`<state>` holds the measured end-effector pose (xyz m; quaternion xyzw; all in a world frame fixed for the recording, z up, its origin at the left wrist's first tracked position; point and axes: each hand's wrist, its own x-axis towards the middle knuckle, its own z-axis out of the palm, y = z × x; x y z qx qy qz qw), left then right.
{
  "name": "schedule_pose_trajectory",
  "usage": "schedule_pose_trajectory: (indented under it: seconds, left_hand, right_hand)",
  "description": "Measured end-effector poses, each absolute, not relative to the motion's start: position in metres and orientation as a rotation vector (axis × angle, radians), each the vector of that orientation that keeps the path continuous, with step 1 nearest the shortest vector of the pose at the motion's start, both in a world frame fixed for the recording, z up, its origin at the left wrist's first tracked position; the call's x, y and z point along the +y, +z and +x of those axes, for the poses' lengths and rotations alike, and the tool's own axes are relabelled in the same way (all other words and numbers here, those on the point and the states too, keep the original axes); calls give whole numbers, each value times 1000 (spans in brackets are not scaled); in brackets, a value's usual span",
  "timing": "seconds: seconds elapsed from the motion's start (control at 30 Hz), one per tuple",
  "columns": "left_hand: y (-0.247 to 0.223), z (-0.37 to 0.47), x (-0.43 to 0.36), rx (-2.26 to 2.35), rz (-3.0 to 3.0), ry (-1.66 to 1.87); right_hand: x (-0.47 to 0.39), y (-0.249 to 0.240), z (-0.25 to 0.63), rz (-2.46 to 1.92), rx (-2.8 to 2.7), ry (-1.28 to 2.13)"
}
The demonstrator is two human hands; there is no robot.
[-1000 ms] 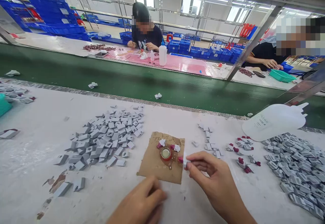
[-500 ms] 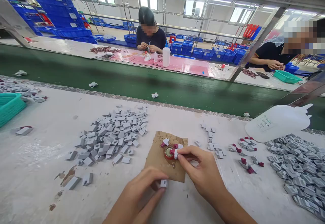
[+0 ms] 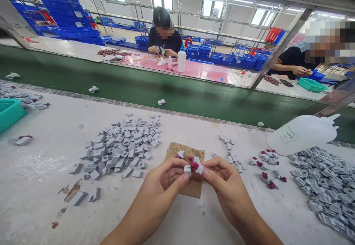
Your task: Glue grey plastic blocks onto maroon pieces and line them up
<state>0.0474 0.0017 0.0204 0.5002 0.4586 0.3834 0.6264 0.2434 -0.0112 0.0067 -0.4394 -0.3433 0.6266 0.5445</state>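
Observation:
Between the thumb and fingers of my left hand (image 3: 163, 191) is a small grey plastic block (image 3: 188, 169) with a hole in its face. My right hand (image 3: 230, 187) pinches a small white and maroon plastic piece (image 3: 199, 168), close beside the block. Both hands are over a square of brown cardboard (image 3: 191, 191), which they partly cover. Another white and maroon piece (image 3: 180, 153) rests on the cardboard. The round red-rimmed holder on it is mostly hidden. Left of my hands spreads a pile of grey blocks (image 3: 119, 145).
A white squeeze bottle (image 3: 296, 136) lies on its side at the right, near a heap of grey parts (image 3: 327, 185). At the left edge sits a teal basket (image 3: 12, 117). Beyond the table runs a green belt (image 3: 124, 89) with scattered pieces; two people work across it.
My left hand has risen rightward, bringing the grey block beside the white and maroon piece. My right hand has drawn that piece slightly right, off the round holder. Pieces on the belt shifted left.

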Motion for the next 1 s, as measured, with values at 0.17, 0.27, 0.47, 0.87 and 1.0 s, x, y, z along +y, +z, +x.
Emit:
schedule_pose_trajectory:
  seconds: [0.17,0.27,0.47,0.87,1.0]
  left_hand:
    - [19,49,1,1031,1168,889]
    - [19,49,1,1027,1189,895]
    - [20,44,0,1045,1477,841]
    - [53,98,125,1271,1912,586]
    - [48,140,207,1568,1928,539]
  right_hand:
    - [-12,5,244,-1058,-856,1466]
    - [-14,6,243,-1068,-928,1459]
    - [-16,10,247,-1069,-1114,1382]
    - [74,36,325,-1907,-1438,668]
    - [139,33,372,-2301,-1209,325]
